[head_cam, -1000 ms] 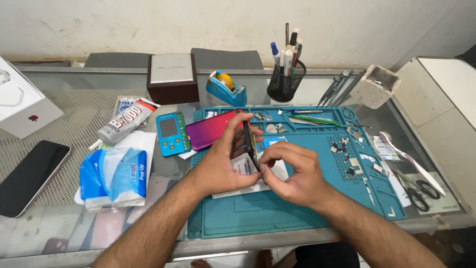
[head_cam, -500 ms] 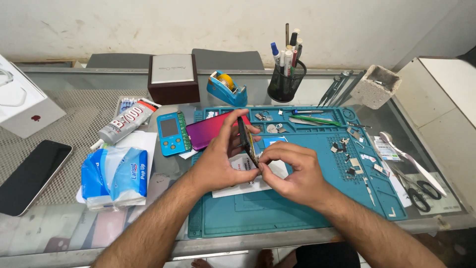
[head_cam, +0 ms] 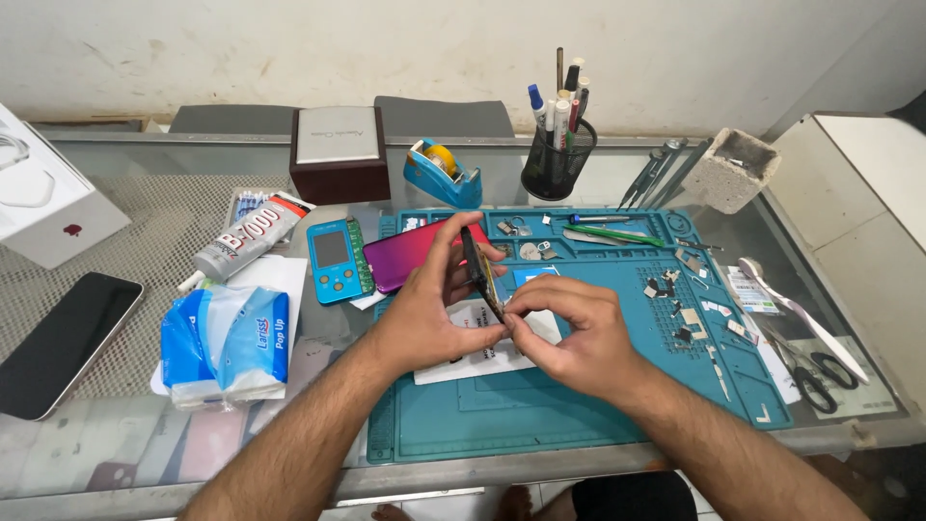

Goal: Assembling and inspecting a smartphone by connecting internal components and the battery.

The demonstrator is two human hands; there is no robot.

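Above the blue repair mat [head_cam: 579,415], I am holding a thin smartphone [head_cam: 479,273] on edge, tilted, just over a white sheet [head_cam: 473,352] lying on that mat. My left hand [head_cam: 424,314] is gripping the phone's body, fingers curled around it. My right hand [head_cam: 569,333] is pinching its lower edge with closed fingertips. Left of the mat, a tissue pack [head_cam: 227,342] is lying; behind the mat, a pen cup [head_cam: 555,164] is standing.

Both hands, left [head_cam: 424,314] and right [head_cam: 571,333], pinching an edge-up phone [head_cam: 479,270] above the teal work mat [head_cam: 579,415].
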